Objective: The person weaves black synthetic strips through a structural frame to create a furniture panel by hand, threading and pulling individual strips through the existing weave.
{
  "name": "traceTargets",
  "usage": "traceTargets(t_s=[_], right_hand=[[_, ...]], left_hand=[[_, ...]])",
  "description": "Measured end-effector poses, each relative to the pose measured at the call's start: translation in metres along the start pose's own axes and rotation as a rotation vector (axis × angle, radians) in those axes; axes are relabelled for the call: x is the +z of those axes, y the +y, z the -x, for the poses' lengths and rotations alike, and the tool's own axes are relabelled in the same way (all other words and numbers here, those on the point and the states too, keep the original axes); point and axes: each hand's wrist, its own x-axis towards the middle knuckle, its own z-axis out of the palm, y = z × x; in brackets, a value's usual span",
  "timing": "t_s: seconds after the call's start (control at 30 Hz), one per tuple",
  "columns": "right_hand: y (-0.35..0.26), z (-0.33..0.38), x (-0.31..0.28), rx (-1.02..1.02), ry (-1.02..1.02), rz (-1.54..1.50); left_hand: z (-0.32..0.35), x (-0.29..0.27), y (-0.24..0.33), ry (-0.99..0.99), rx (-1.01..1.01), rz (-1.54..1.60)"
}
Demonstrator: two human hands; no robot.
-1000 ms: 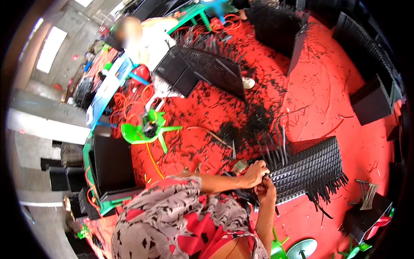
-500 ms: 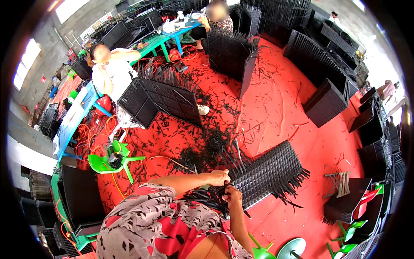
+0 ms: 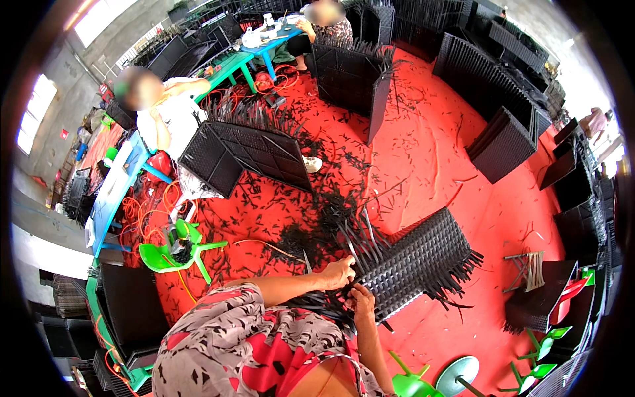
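The left hand (image 3: 339,271) and the right hand (image 3: 361,298) meet at the near end of a black woven panel (image 3: 417,261) that lies on the red floor (image 3: 430,152). The left hand is closed over loose black strips (image 3: 360,235) that stick up from the panel's edge; its fingers curl round them, though how many strips it has hold of cannot be told. The right hand sits just below and to the right of it, fingers bent against the weave at the same edge; whether it pinches a strip or only presses on the panel cannot be told. Nearer than the hands, the person's patterned sleeve and top (image 3: 238,337) fill the lower middle of the view.

The panel runs away from the hands to the right, with free strip ends fringing its far and lower sides. Just beyond the left hand lies a heap of cut black scraps (image 3: 317,228). To the left of the hands, well apart, a green plastic stool (image 3: 175,248) lies tipped on the floor beside orange cords (image 3: 142,205).

Farther out, beyond the scraps, a second black panel frame (image 3: 248,155) leans with strips bristling from its top edge, and a person in a white top (image 3: 175,116) sits behind it. Farther still, another person (image 3: 327,30) works at a tall woven piece (image 3: 350,79) near a green table (image 3: 235,66). Stacks of dark woven furniture (image 3: 503,126) stand at the far right.
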Motion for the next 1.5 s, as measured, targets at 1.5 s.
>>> traceTargets(t_s=[1.5], right_hand=[[-0.083,0.017,0.041,-0.32,0.206,1.014]], left_hand=[[-0.02,0.012,-0.032,0.077,-0.519,0.803]])
